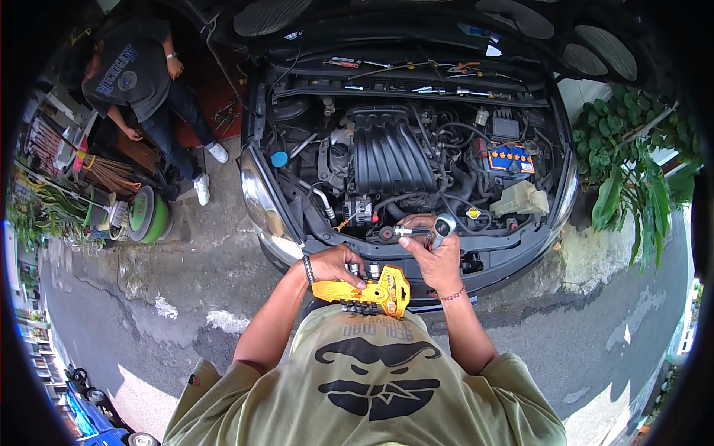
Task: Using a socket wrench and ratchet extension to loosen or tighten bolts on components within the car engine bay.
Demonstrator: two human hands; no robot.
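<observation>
Yellow socket holder [392,293]: It is sitting in front of the tummy, with metal sockets [374,272] poking out on its far side and small dark ones lining its near side.
Left hand [335,266]: It is gripping the holder's nine o'clock end, and its thumb is pressing on top.
Ratchet [444,225]: It is showing its round, shiny head at two o'clock from the holder.
Right hand [439,262]: Its fingers are curling around the ratchet. A small silver piece [402,231] is showing by the thumb tip (I cannot tell if it is being pinched).
Green shirt [297,401]: It is filling six o'clock.
Engine cover [390,152]: It is lying at twelve o'clock, black and ribbed.
Battery [510,159]: It is sitting between one and two o'clock, near a pale plastic tank [520,199].
Loose tools [476,92]: They are resting along the car's back ledge, around twelve o'clock.
Other person [145,82]: They are standing between ten and eleven o'clock, wearing white shoes [202,189].
Leafy plants [632,141]: They are growing at two o'clock, beside the car [260,197].
</observation>
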